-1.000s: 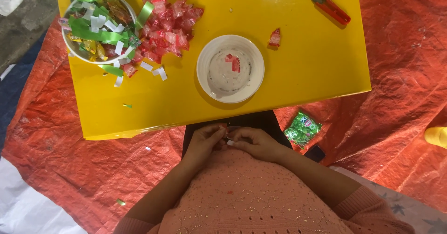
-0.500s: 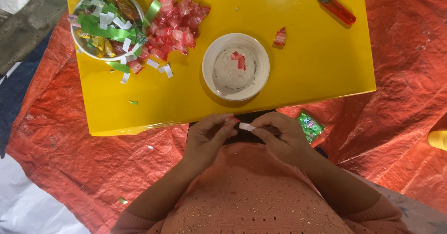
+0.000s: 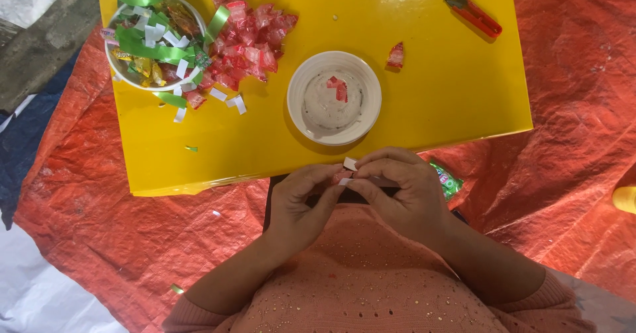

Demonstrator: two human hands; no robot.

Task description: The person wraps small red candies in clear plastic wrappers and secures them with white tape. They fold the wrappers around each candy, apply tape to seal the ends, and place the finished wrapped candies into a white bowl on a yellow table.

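Hands meet at yellow table (image 3: 199, 167) edge: left hand (image 3: 301, 204) & right hand (image 3: 404, 190) both pinch small white paper strip (image 3: 349, 165). Vs 0.5 s ago, strip sits closer to white bowl (image 3: 334, 98), fingers tighter.

A glossy yellow table (image 3: 199, 154) stands on a crinkled orange tarp (image 3: 570, 74) (daylight glare on both).

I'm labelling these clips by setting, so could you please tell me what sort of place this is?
Probably a home floor used for craft work: a low yellow table on an orange tarp, with a bowl of wrapped candies and ribbon scraps.
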